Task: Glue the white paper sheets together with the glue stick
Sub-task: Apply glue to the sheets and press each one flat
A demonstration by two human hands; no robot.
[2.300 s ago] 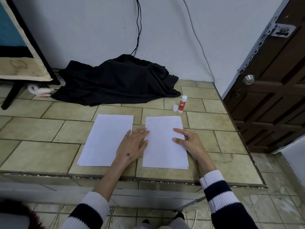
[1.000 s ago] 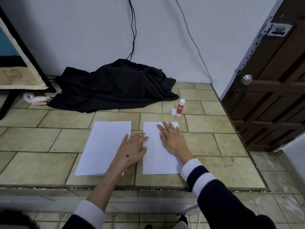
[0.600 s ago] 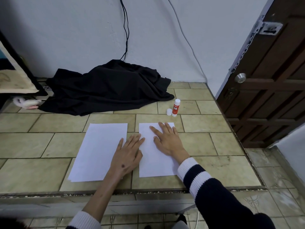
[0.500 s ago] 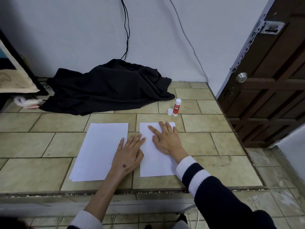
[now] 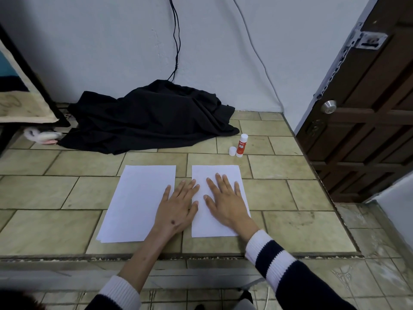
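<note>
Two white paper sheets lie side by side on the tiled ledge: the left sheet [image 5: 138,202], which looks like a small stack, and the right sheet [image 5: 214,173]. My left hand [image 5: 177,208] lies flat across the gap, its fingers touching both sheets. My right hand [image 5: 224,201] presses flat on the right sheet with fingers spread. The red and white glue stick [image 5: 241,146] stands upright beyond the right sheet, its white cap [image 5: 232,151] off beside it. Neither hand holds anything.
A heap of black cloth [image 5: 149,117] lies at the back against the wall. A brown wooden door [image 5: 366,113] stands at the right. A framed board [image 5: 20,86] leans at the left. The ledge front edge [image 5: 178,257] drops off just before my forearms.
My right hand moved from the right sheet's edge onto its upper middle and slid back a little while pressing flat. My left hand stayed between the sheets.
</note>
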